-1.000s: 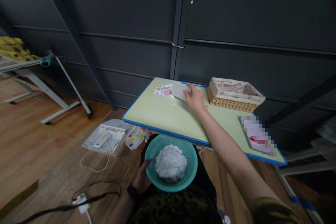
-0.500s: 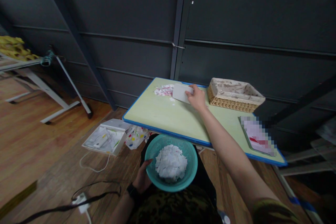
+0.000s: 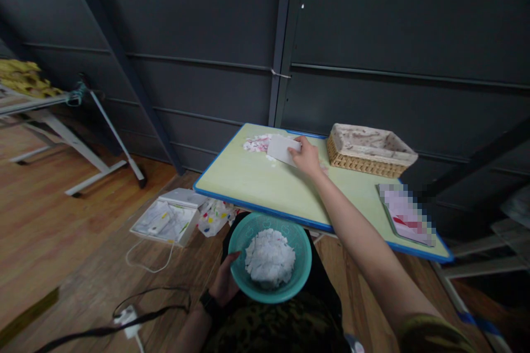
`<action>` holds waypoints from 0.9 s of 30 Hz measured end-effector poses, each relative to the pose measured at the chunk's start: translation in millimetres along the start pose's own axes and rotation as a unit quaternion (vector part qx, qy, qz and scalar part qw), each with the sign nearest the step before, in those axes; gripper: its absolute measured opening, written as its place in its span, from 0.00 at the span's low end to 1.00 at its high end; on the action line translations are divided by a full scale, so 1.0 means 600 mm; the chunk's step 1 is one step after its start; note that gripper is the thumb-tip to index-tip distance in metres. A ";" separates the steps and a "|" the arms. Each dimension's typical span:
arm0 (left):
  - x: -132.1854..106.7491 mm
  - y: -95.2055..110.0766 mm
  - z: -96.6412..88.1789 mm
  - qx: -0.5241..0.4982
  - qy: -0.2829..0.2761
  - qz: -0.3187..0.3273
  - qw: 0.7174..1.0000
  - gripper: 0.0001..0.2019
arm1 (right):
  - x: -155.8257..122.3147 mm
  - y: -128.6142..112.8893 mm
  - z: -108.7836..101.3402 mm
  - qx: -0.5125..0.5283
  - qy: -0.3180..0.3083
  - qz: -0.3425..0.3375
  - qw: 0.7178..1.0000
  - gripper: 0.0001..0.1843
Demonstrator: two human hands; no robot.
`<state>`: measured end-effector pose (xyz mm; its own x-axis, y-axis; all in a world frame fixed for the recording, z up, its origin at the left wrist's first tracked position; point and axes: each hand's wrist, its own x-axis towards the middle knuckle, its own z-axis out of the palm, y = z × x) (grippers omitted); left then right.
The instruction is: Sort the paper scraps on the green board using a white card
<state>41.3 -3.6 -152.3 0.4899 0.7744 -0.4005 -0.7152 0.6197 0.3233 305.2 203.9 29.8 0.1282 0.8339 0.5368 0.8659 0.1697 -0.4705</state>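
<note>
My right hand [image 3: 307,156] is closed on the end of a flat white card [image 3: 281,149], tilted over the far part of the small table. The card's left edge meets a pile of white and pink paper scraps [image 3: 255,143]. My left hand [image 3: 226,281] grips the left rim of a green plastic basket [image 3: 304,256] in my lap, thumb over the rim, other fingers hidden underneath. A heap of white paper pieces [image 3: 270,258] fills the basket's middle. All of this shows in the head view.
On the pale green tabletop [image 3: 232,176] stand a lined wicker basket [image 3: 368,160] and, at right, a phone-like flat thing [image 3: 408,215], partly blurred. An open white box [image 3: 165,220], a spotted plastic bag [image 3: 215,216] and a power strip [image 3: 127,320] lie on the floor. A dark wall is behind.
My right hand has shifted slightly left with the card, whose edge now covers a little more of the scrap pile. The left hand and green basket stay in place.
</note>
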 end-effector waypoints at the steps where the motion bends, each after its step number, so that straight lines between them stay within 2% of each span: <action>1: 0.000 0.000 0.000 0.000 -0.004 0.002 1.000 0.26 | -0.001 -0.001 0.003 -0.002 -0.007 -0.003 1.000 0.17; 7: 0.000 0.002 0.001 -0.002 -0.017 -0.014 1.000 0.27 | -0.003 -0.005 0.004 -0.001 -0.050 -0.039 0.998 0.15; 12: -0.001 0.002 0.000 -0.001 -0.026 -0.010 1.000 0.27 | -0.001 -0.005 0.002 0.007 -0.007 -0.017 1.000 0.16; 14: -0.002 0.001 0.001 0.002 -0.018 -0.007 1.000 0.26 | -0.003 -0.006 0.004 0.009 -0.012 -0.016 1.000 0.17; 18: -0.003 0.001 0.007 0.006 0.004 -0.006 1.000 0.24 | -0.010 -0.012 0.009 0.017 -0.059 -0.057 0.997 0.17; 22: -0.007 0.008 0.012 0.009 0.013 0.002 1.000 0.24 | -0.017 -0.022 0.006 0.023 -0.105 -0.091 0.990 0.14; 27: -0.026 0.032 0.034 0.031 0.073 0.024 0.997 0.20 | -0.018 -0.032 -0.004 0.055 -0.126 -0.114 0.984 0.11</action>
<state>30.0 -1.2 -122.2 0.3738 0.7795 -0.5026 -0.7015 0.5921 0.3967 288.4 190.3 34.7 -0.2001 0.8689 0.4527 0.7984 0.4124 -0.4387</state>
